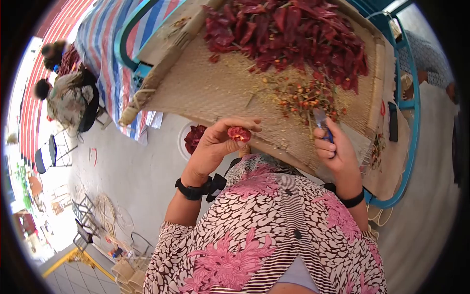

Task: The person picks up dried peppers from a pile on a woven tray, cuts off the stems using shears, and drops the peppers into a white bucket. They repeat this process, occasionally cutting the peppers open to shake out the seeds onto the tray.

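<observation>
My left hand (pixel 220 139) is closed round a dried red pepper (pixel 239 134), its cut, open end showing between thumb and fingers. In my right hand (pixel 337 144), the fingers are wrapped round the dark blue handle of a small knife (pixel 320 117), its short blade pointing up over the tray. A woven tray (pixel 196 93) lies in front of me. A large heap of dried red peppers (pixel 289 34) covers its far part. Seeds and orange-green stem pieces (pixel 308 98) are scattered nearer, just beyond the knife.
A white bucket (pixel 182 142) with red peppers stands below my left hand. Blue metal frames (pixel 413 147) flank the tray. Striped cloth (pixel 110 54) hangs at left. Other people (pixel 71 103) sit at far left; another person (pixel 426 59) is at upper right.
</observation>
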### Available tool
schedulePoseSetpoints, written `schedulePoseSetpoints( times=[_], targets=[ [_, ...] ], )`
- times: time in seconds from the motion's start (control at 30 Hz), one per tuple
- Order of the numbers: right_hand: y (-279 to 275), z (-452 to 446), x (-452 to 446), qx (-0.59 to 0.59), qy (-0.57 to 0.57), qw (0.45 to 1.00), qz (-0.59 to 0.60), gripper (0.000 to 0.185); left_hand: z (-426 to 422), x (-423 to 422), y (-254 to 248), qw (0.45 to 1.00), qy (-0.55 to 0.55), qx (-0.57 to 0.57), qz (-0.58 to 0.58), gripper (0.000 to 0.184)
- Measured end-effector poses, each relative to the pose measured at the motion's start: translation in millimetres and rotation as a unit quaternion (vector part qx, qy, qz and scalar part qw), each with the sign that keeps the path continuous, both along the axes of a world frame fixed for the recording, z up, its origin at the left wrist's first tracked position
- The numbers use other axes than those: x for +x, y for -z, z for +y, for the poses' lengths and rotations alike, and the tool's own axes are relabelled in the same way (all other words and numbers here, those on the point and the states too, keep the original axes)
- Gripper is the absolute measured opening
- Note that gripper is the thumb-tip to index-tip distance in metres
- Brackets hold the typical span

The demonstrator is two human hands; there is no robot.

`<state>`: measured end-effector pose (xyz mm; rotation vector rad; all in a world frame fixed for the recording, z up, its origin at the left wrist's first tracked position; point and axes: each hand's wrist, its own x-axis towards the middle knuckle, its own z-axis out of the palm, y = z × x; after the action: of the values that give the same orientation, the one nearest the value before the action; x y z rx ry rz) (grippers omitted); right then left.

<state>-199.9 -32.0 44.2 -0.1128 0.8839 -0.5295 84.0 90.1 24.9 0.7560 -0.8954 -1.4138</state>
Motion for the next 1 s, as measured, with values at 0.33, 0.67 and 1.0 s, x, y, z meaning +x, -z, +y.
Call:
schedulePoseSetpoints(
  times=[0.33,0.67,1.0],
  targets=[
    [-15.2,5.2,7.4,-0.134,-0.025,0.987,0.090,0.035,89.0,87.1,73.9,0.921,-0.088,0.219,-0.310,0.034],
    [-21.5,13.9,18.9,-0.255,-0.046,0.945,0.198,0.035,40.3,64.5,-48.7,0.876,0.093,0.151,-0.448,0.040],
    [-24.8,25.9,39.4,-0.338,-0.125,0.912,0.198,0.037,-165.5,94.9,-19.8,0.601,-0.075,-0.140,-0.783,0.035]
  ],
)
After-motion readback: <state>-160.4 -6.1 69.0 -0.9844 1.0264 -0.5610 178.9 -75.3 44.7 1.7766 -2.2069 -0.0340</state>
